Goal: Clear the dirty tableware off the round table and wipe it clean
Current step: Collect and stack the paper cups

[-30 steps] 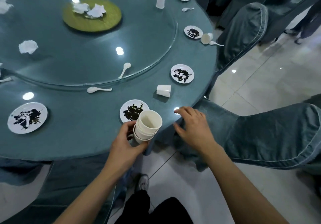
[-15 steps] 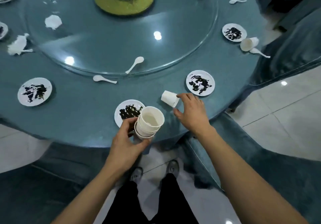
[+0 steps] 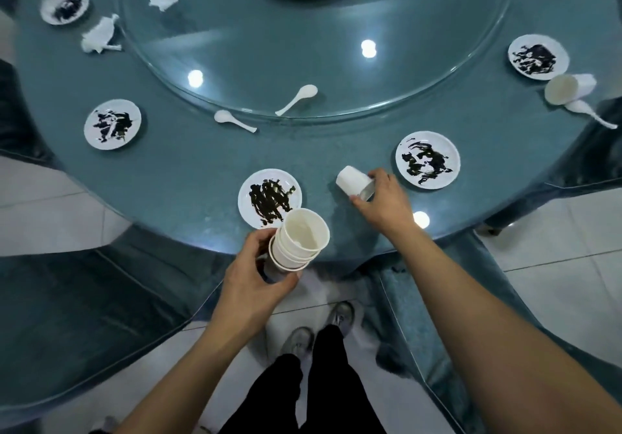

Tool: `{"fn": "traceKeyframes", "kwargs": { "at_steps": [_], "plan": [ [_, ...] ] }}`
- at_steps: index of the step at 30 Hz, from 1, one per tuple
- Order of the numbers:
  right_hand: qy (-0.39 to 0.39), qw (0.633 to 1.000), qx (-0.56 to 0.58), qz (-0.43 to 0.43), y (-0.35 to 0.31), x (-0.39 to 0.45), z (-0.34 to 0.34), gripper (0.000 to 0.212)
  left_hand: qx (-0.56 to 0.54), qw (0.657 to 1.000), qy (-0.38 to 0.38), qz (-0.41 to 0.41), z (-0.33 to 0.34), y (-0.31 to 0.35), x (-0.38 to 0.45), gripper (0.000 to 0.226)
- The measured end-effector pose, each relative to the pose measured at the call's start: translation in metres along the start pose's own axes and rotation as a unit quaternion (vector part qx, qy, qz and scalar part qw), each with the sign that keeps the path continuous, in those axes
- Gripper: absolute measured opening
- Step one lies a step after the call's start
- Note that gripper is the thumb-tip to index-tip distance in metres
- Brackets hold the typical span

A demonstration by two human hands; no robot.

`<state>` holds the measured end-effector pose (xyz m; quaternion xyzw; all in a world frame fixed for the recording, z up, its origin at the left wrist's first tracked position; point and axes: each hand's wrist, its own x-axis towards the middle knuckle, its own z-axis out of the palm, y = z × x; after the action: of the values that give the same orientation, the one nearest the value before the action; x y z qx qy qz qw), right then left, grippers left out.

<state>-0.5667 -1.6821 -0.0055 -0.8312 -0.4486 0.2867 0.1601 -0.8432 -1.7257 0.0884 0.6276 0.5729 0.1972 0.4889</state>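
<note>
With our left hand gripping the cup stack, our right hand pinches the tipped cup, which we should upend and nest squarely.

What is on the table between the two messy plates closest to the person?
In the head view, a white paper cup lies on its side between the two sauce-smeared white plates, gripped by the right hand.

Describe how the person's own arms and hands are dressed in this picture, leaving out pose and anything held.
Both forearms are bare to the edge of the picture: no sleeves show. The left hand and right hand wear no gloves, and no rings, watch or bracelet show on the hands or wrists. Lower down, the person wears black trousers and pale shoes.
</note>
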Motion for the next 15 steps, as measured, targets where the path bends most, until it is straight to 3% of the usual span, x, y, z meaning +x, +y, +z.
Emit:
{"fn": "traceKeyframes", "kwargs": {
  "at_steps": [5, 10, 15],
  "plan": [
    [0.054, 0.993, 0.101, -0.013, -0.013, -0.048, -0.026, 0.061, 0.001, 0.999, -0.02, 0.025, -0.003, -0.006, -0.011, 0.06],
    [0.08, 0.963, 0.252, -0.056, -0.044, -0.133, -0.072, 0.053, -0.001, 0.997, -0.054, 0.062, 0.001, -0.006, -0.027, 0.059],
    [0.081, 0.958, 0.254, -0.106, -0.047, -0.211, -0.107, 0.044, -0.001, 0.99, -0.106, 0.096, 0.021, -0.002, -0.042, 0.06]
  ]
}}
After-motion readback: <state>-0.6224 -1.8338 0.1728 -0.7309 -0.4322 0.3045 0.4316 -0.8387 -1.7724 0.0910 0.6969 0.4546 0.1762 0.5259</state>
